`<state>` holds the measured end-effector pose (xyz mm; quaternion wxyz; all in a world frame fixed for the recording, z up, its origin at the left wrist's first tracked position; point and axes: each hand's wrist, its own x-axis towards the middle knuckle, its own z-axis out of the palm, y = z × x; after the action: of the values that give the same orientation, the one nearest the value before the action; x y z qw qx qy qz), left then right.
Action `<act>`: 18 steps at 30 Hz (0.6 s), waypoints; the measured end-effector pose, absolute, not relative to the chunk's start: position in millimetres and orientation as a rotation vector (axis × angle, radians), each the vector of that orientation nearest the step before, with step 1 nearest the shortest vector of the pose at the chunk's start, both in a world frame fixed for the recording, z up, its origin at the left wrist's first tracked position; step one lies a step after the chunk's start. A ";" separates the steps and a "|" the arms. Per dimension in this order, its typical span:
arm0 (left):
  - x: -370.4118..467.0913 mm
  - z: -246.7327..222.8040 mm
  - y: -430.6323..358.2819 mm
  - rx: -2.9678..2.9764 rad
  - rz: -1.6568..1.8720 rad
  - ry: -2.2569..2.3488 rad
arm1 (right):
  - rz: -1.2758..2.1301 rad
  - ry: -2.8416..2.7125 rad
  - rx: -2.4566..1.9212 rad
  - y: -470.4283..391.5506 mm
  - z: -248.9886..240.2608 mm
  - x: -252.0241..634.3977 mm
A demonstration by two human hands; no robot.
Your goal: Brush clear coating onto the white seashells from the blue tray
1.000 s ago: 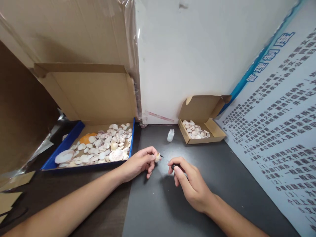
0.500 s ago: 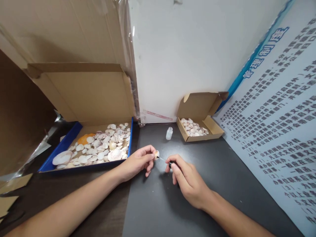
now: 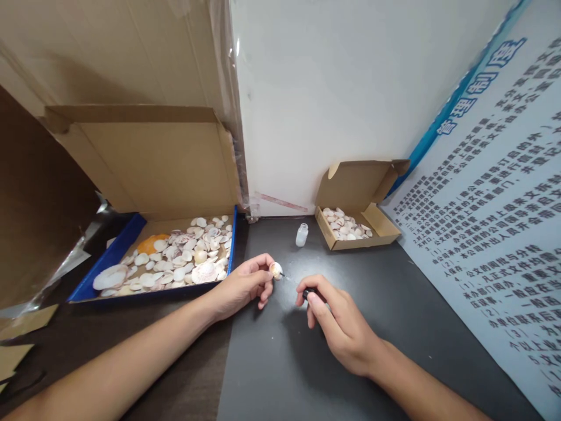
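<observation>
Over the dark, smooth worktop (image 3: 272, 374), I see the two hands set apart. The left hand (image 3: 249, 283) is pinched on a small rounded shell (image 3: 276, 270), pale with orange-brown patches, held between thumb and fingertips. The right hand (image 3: 337, 321) is closed on the glossy black cap of a thin brush (image 3: 310, 293); its clear stem reaches across the gap, and its dark tip meets the shell's edge, or nearly so, too small for me to tell.

Beyond the hands I see a squat bottle (image 3: 301, 235), open-necked and translucent, with whitish contents, standing upright near a small brown cardboard box (image 3: 388, 231) of pale, smooth shells (image 3: 346, 225). On the left, a larger blue-sided box (image 3: 105, 257) has its plain cardboard lid raised and holds ribbed and rounded shells, plus one flat orange piece (image 3: 150, 244). A white panel (image 3: 324, 105) rises behind, and a printed sheet (image 3: 495, 193) slants along the right. Nothing stands between the brush and the shell.
</observation>
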<state>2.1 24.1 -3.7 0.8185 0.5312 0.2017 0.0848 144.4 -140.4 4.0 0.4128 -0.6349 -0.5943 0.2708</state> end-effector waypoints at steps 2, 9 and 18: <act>1.4 -4.5 24.7 1.129 0.177 0.428 | 0.679 -1.535 -1.596 -140.6 5.0 143.0; 1.7 -3.8 24.2 1.134 0.174 0.447 | 0.681 -1.538 -1.681 -141.8 8.3 142.3; 2.0 -1.8 23.6 1.128 0.168 0.466 | 0.701 -1.529 -1.667 -142.6 5.9 141.4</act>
<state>2.0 23.6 -1.8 0.8163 0.5290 0.2184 0.0786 141.4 -142.6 5.9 0.3771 -0.6519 -0.5980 0.2742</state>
